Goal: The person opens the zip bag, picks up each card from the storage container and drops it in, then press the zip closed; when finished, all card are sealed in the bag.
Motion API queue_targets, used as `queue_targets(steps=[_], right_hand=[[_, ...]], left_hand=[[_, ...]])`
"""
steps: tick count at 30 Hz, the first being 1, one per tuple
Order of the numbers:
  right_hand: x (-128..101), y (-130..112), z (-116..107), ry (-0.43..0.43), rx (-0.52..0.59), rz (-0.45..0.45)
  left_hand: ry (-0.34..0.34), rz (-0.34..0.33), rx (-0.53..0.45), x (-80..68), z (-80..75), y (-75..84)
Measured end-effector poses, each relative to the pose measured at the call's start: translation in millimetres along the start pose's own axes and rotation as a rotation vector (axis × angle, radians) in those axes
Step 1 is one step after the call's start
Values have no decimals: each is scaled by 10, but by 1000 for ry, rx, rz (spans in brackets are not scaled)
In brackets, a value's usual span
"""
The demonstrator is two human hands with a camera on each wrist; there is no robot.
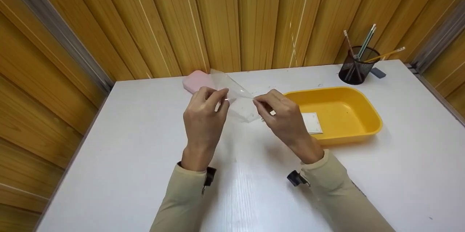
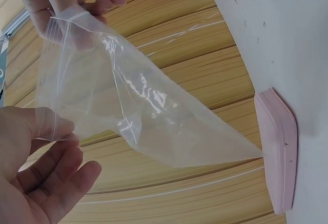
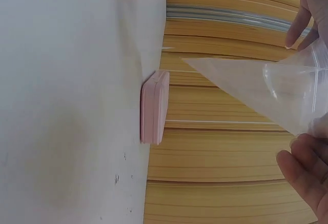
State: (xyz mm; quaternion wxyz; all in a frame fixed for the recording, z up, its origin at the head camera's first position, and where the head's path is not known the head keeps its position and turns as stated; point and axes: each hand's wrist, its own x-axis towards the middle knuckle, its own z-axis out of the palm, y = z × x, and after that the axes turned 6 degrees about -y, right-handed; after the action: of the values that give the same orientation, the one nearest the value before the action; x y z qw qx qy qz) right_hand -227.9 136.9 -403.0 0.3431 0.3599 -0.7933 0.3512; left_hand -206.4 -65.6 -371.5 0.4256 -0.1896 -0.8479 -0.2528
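Note:
A clear zip-lock bag [image 1: 242, 106] is held up above the white table, one side of its top in each hand. My left hand [image 1: 204, 117] pinches one end between thumb and fingers, close to the zip strip, as the left wrist view shows. At the other end, my right hand [image 1: 285, 117] pinches the bag the same way. The zip bag [image 2: 148, 101] is see-through, creased, and hangs down to a pointed corner. Behind it on the table lies a pink case [image 1: 196, 80] with cut corners, partly covered by the bag in the head view.
Right of the hands stands a yellow tray [image 1: 348, 137] holding a white square piece [image 1: 313, 123], partly hidden by the right hand. A black mesh pen cup [image 1: 354, 70] with several pencils stands at the back right, beside a dark eraser-like block [image 1: 378, 73]. Wood-patterned walls [image 1: 254, 17] enclose the table.

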Motion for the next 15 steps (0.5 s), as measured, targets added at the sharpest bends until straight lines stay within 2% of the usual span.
queue_targets(steps=[4, 9, 15], right_hand=[[29, -34, -20, 15, 1, -22], [60, -63, -53, 23, -4, -20], [76, -49, -133, -46, 27, -5]], left_hand=[[10, 1, 16, 17, -42, 32], [-5, 33, 47, 26, -64, 66], [-90, 115, 35, 45, -109, 39]])
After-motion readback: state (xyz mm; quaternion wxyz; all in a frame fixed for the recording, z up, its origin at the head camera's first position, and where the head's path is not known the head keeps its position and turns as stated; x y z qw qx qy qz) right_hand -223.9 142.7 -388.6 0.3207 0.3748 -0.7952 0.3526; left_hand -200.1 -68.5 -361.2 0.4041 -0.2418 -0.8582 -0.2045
